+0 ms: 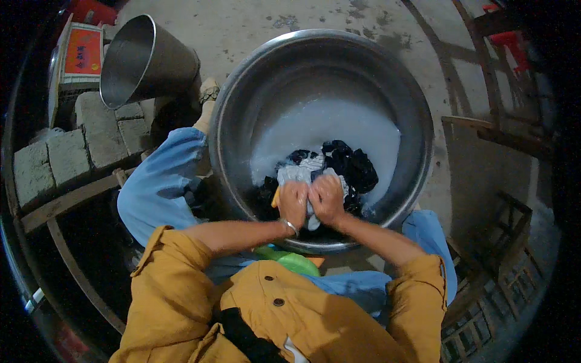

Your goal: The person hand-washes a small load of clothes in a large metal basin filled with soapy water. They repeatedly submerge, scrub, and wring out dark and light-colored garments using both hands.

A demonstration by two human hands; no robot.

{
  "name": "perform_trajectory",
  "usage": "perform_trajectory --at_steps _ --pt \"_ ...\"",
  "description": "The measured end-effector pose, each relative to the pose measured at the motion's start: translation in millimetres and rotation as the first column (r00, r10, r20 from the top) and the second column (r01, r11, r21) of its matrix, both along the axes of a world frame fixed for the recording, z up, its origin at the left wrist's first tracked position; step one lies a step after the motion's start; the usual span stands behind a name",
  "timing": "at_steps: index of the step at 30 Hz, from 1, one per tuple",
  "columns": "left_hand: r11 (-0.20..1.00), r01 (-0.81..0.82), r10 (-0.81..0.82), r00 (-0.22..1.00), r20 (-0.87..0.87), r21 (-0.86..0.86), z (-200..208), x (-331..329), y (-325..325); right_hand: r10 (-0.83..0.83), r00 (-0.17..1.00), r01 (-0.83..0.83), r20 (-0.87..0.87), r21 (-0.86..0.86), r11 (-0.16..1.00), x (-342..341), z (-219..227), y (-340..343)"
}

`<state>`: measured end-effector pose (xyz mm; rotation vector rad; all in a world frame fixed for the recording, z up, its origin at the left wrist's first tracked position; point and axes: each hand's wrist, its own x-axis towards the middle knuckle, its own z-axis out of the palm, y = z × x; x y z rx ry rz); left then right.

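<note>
A large round metal basin (417,151) stands between my knees with cloudy, soapy water (339,124) in it. Over its near side, my left hand (293,202) and my right hand (327,196) are side by side, both closed on a wet, light grey cloth (295,173). The cloth shows above and below my fists; what garment it is I cannot make out. Black wet clothes (358,168) lie in the water just beyond and beside my hands. Beside my left hand, a small strip of something yellow-orange (275,197) shows; its kind is hidden.
At the far left, an empty metal bucket (169,63) lies tilted near stacked grey blocks (100,130). A wooden frame (72,206) runs along my left. Something green (296,262) sits under the basin's near rim. Wooden furniture (514,139) stands on the right.
</note>
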<state>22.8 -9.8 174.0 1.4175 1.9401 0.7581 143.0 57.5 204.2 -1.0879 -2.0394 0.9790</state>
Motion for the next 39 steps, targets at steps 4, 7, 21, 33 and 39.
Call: perform_trajectory --at_steps 4,7,21,33,39 --pt "0.995 -0.063 0.062 0.998 -0.017 -0.073 -21 37 -33 -0.117 0.986 0.093 0.114 0.198 0.976 12 -44 -44" --pt "0.993 -0.006 0.000 0.999 -0.050 -0.115 -64 22 -42 -0.049 0.985 0.004 0.166 0.258 0.966 7 -75 -45" --pt "0.743 0.120 -0.209 0.976 -0.057 -0.658 -61 -38 123 0.066 0.906 0.058 0.417 -0.279 0.959 -57 -149 91" --pt "0.584 0.640 -0.721 0.692 0.043 -0.498 -9 -2 183 0.146 0.766 0.356 0.626 -0.602 0.715 57 -44 94" --pt "0.822 0.570 -0.561 0.809 -0.172 -0.001 22 -2 82 -0.372 0.778 0.491 0.506 -0.122 0.863 26 -11 -13"
